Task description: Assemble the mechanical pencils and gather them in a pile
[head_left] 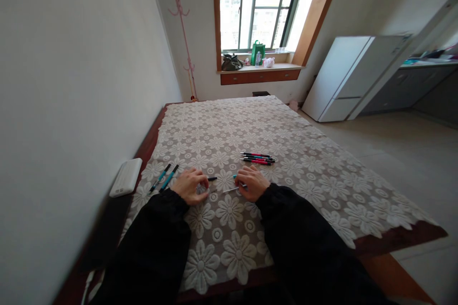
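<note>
One slim white rod (231,189), pinched in the right hand (252,183) toward the lace-covered table's (422,234) near edge, needs steady, level support; left hand's (190,186) grip cannot be told.

Place: home | table (404,240) — floral cloth (222,126) over it | window (265,5) — green bag (257,51) and bottle on its sill (284,66) | pink coat stand (184,31) by the wall (203,19) | white fridge (338,71) near grey kitchen cabinets (395,86)

Black pen part (213,178) at left hand (191,186); slim whitish rod (231,190) slanting from right hand (252,183), teal piece (234,177) just beyond.
</note>
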`<state>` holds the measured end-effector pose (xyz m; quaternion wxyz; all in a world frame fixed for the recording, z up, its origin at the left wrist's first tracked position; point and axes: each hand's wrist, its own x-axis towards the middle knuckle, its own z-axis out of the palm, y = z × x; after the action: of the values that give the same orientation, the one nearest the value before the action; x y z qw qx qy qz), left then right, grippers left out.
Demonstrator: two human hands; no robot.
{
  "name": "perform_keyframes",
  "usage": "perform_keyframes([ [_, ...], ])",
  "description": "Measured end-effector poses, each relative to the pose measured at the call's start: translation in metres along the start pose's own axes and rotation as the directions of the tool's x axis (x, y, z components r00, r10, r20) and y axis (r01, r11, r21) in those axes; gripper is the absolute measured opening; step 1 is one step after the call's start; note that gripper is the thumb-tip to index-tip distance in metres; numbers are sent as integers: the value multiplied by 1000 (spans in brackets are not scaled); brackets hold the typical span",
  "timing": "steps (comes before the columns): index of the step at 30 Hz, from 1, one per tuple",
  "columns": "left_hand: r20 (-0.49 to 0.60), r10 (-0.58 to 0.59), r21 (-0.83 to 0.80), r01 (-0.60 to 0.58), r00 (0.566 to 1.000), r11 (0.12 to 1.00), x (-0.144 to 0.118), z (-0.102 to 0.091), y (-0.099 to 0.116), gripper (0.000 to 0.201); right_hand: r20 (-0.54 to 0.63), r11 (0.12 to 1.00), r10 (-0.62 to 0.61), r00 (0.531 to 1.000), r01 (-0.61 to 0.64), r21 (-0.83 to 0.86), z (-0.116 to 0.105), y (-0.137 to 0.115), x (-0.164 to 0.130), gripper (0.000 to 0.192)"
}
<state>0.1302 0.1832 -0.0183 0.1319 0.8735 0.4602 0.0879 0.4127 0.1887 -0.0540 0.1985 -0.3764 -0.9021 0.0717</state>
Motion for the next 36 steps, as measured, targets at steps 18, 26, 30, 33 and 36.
perform_keyframes([
  [18, -117, 82, 62, -76, 990, 995, 9, 22, 0, 16, 28, 1000, 21, 999, -21, -11, -2, -2, 2, 7],
  [26, -153, 40, 89, -26, 987, 996, 9, 22, 0, 16, 19, 997, 79, 997, -79, -7, -13, 11, -2, 2],
  [30, -151, 39, 78, -28, 988, 997, 10, 23, 1, 18, 117, 999, 39, 992, -42, 26, -10, 10, -2, 4],
  [33, -153, 42, 68, -32, 987, 997, 10, 23, 0, 18, 126, 999, 39, 991, -41, 20, -8, 9, -1, 3],
  [36, -156, 45, 68, -35, 987, 997, 10, 24, 0, 19, 110, 998, 54, 993, -55, 9, -6, 9, -1, 2],
])
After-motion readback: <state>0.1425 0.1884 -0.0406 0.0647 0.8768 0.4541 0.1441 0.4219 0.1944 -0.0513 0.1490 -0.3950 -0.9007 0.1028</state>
